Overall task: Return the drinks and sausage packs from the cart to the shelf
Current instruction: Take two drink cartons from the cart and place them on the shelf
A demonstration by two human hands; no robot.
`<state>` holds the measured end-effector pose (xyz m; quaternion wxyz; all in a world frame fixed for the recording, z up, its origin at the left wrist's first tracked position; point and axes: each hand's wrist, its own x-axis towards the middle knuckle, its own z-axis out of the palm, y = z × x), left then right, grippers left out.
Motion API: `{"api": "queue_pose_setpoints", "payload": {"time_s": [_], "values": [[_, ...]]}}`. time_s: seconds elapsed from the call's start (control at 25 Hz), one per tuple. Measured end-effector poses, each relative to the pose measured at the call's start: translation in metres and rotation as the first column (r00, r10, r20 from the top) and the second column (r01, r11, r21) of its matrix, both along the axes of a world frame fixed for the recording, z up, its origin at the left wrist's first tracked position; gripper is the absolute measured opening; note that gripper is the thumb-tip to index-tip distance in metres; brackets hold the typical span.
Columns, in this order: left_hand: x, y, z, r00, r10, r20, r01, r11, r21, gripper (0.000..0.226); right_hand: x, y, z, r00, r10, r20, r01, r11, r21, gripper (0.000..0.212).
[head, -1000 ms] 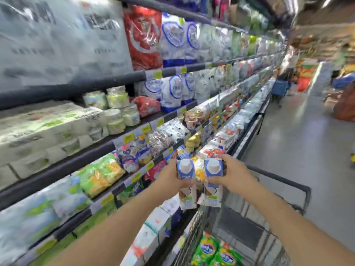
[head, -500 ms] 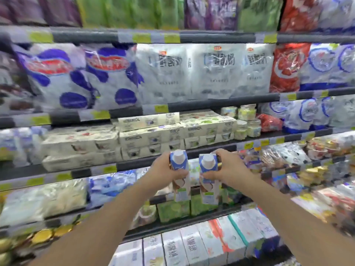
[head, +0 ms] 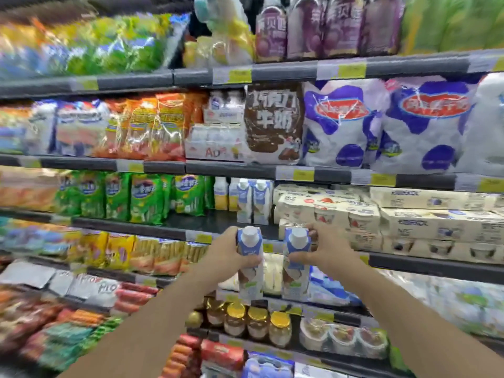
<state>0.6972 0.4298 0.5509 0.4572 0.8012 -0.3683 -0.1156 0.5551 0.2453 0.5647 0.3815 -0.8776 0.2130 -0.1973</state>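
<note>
My left hand [head: 227,255] grips a blue-and-white drink carton [head: 250,268] with a white cap, held upright. My right hand [head: 326,253] grips a matching second carton [head: 296,268] just to its right. Both cartons hang in front of the shelf edge [head: 169,230], a little below two identical cartons [head: 255,201] that stand at the back of that shelf. A bare dark patch of shelf [head: 218,221] lies in front of those two cartons. Green sausage packs [head: 144,199] stand to the left on the same shelf. The cart is out of view.
Cream yoghurt multipacks [head: 362,214] fill the shelf to the right of the gap. Big blue-spotted milk bags [head: 341,124] and a brown chocolate milk bag [head: 274,124] sit one shelf up. Glass jars with gold lids [head: 257,323] and red sausages [head: 133,296] lie on lower shelves.
The view has swung left along the shelving, away from the aisle and the cart. Both hands have carried their cartons along and now hold them up by the matching cartons on the shelf.
</note>
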Motion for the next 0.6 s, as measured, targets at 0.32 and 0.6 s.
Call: {"api": "queue_pose_setpoints", "payload": {"time_s": [0.32, 0.6], "values": [[0.122, -0.005, 0.006, 0.993, 0.114, -0.044, -0.118, 0.986, -0.121, 0.049, 0.126, 0.006, 0.018, 0.998, -0.045, 0.038, 0.046, 0.998, -0.032, 0.058], [0.167, -0.065, 0.017, 0.981, 0.183, 0.069, -0.168, 0.969, -0.182, 0.048, 0.179, -0.031, 0.026, 0.998, -0.042, 0.054, 0.050, 0.986, -0.157, 0.048]]}}
